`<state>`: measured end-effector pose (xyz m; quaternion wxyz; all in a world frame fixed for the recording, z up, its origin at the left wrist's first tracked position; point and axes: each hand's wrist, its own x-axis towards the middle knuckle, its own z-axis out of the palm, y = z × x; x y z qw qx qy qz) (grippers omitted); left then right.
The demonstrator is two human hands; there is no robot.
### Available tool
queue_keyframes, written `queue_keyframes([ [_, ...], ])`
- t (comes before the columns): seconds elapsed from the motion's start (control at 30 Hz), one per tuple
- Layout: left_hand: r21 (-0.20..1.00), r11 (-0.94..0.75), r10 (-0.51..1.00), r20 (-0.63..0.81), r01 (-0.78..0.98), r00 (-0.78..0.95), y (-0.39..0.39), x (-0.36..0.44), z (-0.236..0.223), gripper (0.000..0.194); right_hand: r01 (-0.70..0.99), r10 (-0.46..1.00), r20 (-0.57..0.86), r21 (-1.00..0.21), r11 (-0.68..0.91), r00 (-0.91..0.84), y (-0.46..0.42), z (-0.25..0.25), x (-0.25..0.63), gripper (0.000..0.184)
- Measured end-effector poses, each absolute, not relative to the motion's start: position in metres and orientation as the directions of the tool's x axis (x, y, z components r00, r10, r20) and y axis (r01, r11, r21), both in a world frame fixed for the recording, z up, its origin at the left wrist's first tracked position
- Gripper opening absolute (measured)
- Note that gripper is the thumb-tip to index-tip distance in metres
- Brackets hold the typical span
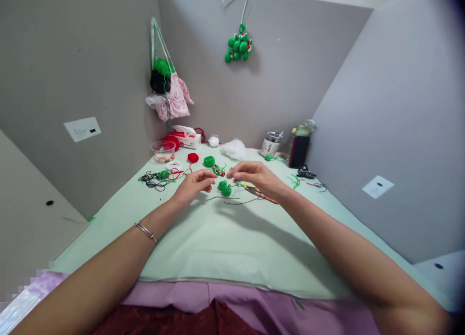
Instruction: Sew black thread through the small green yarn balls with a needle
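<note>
My left hand (198,184) is held over the middle of the table, its thumb and fingers apart and pointing right. My right hand (256,175) faces it from the other side, with fingers loosely curved and a gap between the two hands. No object shows plainly in either one; a thin strand would be too small to make out. Just below the fingertips is a pair of small green yarn balls (224,188). Scissors (260,195) lie partly under my right hand. A red, white and green knitted piece (218,170) is behind the fingertips.
Farther back are a green yarn ball (209,161), a red yarn ball (193,158), white stuffing (234,149), a tissue box (189,137), a clear bowl (163,152), a can (271,144) and a phone (299,151). Tangled dark cord (154,181) lies left. Green yarn balls (240,47) hang above.
</note>
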<state>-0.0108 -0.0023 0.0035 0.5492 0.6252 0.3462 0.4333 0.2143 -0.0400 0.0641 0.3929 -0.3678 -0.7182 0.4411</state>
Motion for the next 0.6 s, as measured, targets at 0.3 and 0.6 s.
queue_keyframes([
  [0.3, 0.622, -0.716, 0.647, 0.423, 0.316, 0.634, 0.002, 0.007, -0.014, 0.036, -0.263, 0.836, 0.528, -0.793, 0.549, 0.150, -0.129, 0.142, 0.282, 0.009],
  [0.6, 0.225, -0.862, 0.506, 0.328, 0.455, 0.798, 0.007, 0.031, -0.009, 0.035, 0.334, 0.748, -0.321, -0.932, -0.141, -0.581, -0.107, 0.027, 0.224, 0.033],
])
